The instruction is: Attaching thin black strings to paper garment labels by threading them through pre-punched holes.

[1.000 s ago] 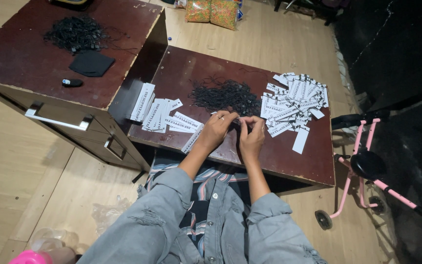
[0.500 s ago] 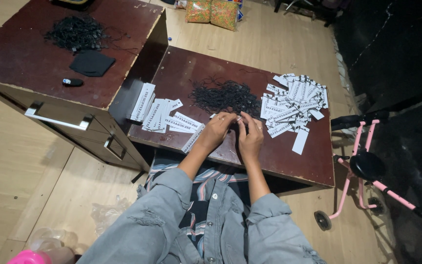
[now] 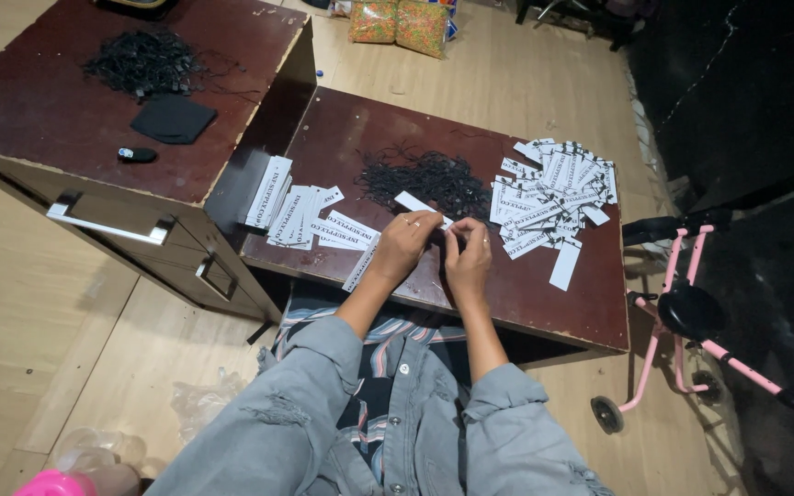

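Upper left: higher desk [image 3: 66, 110] butts our low table [image 3: 544, 294]. Centre: our left hand [image 3: 403, 246] pinches a white tag [image 3: 418, 206]; right hand [image 3: 469, 257] fingers curled, pinching something too small to tell. Black string pile [image 3: 425, 176] just above. Tag heap [image 3: 553, 195] right, near the edge; pink frame [image 3: 691, 321] beside it.

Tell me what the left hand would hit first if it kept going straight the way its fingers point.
The left hand points up and away across the low dark-brown wooden table. Beyond the white paper tag at its fingertips, it would probably first meet the tangled pile of black strings, though depth is hard to judge.
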